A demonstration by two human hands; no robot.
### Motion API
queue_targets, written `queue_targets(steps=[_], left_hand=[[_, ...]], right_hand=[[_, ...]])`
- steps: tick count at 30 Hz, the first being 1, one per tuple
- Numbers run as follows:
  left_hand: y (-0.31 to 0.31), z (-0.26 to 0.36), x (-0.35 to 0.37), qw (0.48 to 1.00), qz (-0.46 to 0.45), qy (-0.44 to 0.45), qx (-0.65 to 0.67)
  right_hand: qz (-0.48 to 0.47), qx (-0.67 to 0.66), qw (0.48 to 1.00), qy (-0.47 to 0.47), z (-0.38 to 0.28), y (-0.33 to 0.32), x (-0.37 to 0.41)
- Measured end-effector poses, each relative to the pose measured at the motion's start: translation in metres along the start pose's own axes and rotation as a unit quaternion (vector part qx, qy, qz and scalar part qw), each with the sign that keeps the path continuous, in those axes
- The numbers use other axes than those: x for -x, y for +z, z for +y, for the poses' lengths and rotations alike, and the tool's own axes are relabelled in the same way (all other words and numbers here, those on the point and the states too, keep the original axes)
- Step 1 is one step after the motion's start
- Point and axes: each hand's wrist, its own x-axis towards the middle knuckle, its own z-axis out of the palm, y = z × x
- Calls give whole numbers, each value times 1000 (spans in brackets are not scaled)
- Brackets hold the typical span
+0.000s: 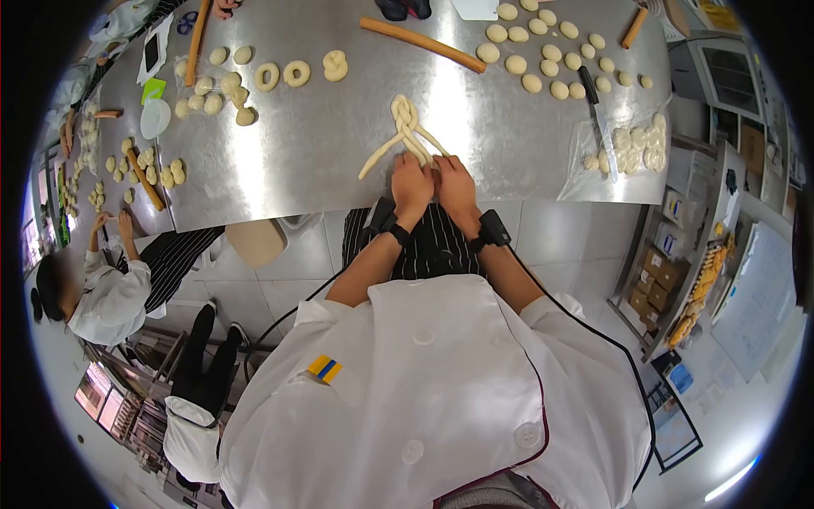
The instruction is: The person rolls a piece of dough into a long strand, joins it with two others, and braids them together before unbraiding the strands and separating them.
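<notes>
A partly braided piece of dough [404, 112] lies on the steel table, its plaited end pointing away from me. One loose strand stretches out to the lower left, and other strands run down towards my fingers. Near the table's front edge, my left hand [411, 188] is closed with its fingertips on a dough strand. Right beside it, my right hand [456, 188] is also closed on a strand, its fingers reaching the lower end of the right-hand strands. Part of the dough is hidden under both hands.
Beyond the braid lie two dough rings [297, 74], a knotted dough piece [336, 65] and a rolling pin [422, 44]. Several dough balls [516, 64] sit at the right, near a black-handled knife [600, 119] and bagged dough [632, 151]. A co-worker [110, 293] works at left.
</notes>
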Motion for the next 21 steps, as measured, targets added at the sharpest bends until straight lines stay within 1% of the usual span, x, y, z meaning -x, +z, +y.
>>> queue_targets(steps=[1, 3, 5, 7, 9, 11, 12, 13, 14, 15, 17, 18, 19, 21], left_hand=[[2, -3, -1, 999, 28, 35, -1], [1, -7, -3, 999, 25, 31, 8], [-4, -7, -6, 999, 23, 27, 16], [-11, -5, -9, 995, -59, -60, 60], [-20, -9, -5, 995, -52, -66, 51], [-26, -19, -4, 996, -45, -72, 40], [-28, -25, -2, 999, -32, -29, 4], [-28, -29, 1, 999, -20, 14, -32], [-27, -32, 4, 999, -21, 14, -33], [-28, -30, 6, 999, -25, 10, -26], [-32, -28, 3, 999, -26, 8, -21], [-33, -29, 3, 999, -19, 27, -29], [-34, -30, 3, 998, -11, 44, -38], [-37, -26, 0, 999, -11, 34, -40]], right_hand=[[-5, 0, 1000, 4, 1, 0, -1], [-11, -2, 1000, 8, 2, -1, 0], [16, -16, 1000, 8, 2, 2, 1], [31, -18, 999, 4, -1, -1, -1], [45, -18, 999, 0, -3, -6, -2], [71, -26, 996, 53, -9, -11, -7], [70, -28, 996, 52, -12, -12, -8], [42, -17, 997, 70, -16, -13, -8], [16, -5, 996, 87, -20, -15, -8], [16, -5, 996, 87, -20, -11, -7], [18, 37, 998, 52, -21, 0, -4], [17, 37, 998, 51, -24, 2, -6], [35, 28, 998, 45, -26, 4, -7], [53, 20, 998, 39, -32, 7, -14]])
